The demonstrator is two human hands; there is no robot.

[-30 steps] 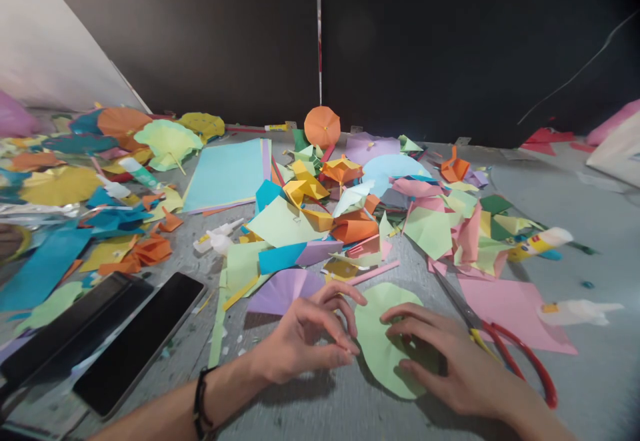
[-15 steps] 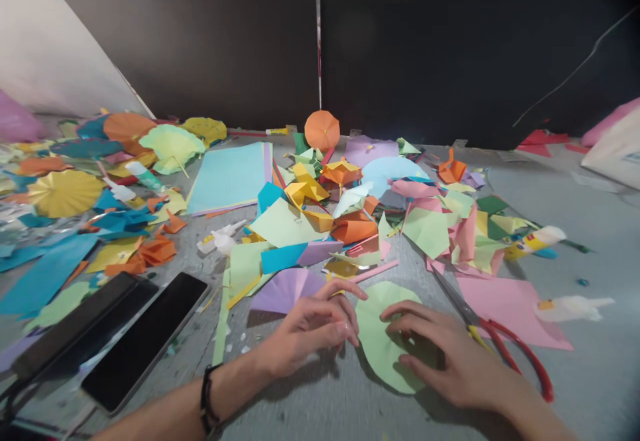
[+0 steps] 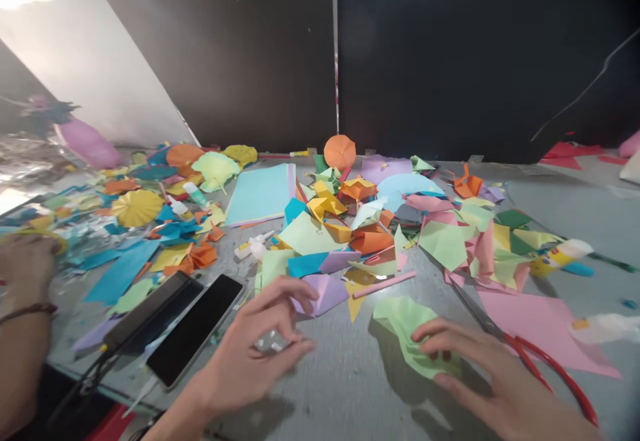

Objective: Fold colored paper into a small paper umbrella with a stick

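Observation:
My right hand [image 3: 480,367] lies over a light green paper disc [image 3: 410,334], now bent and bunched under its fingers. My left hand [image 3: 250,341] hovers a little to the left of it, fingers curled towards the thumb. A small shiny piece [image 3: 270,342] shows under those fingers, too blurred to name, and I cannot tell whether it is held. A folded lilac paper [image 3: 325,294] lies just above my left hand. Red-handled scissors [image 3: 550,374] lie to the right of my right hand, on a pink paper sheet [image 3: 535,327].
Heaps of coloured paper scraps and paper umbrellas cover the grey table [image 3: 340,401]. Two black phones [image 3: 195,327] lie left of my left hand. A glue stick [image 3: 560,257] lies at right. Another person's hand [image 3: 25,274], wearing a bracelet, enters at the left edge.
The green disc has gone from flat to bent and bunched under my right hand. My left hand has moved left, off the disc. The view has shifted, and another person's hand has appeared at left.

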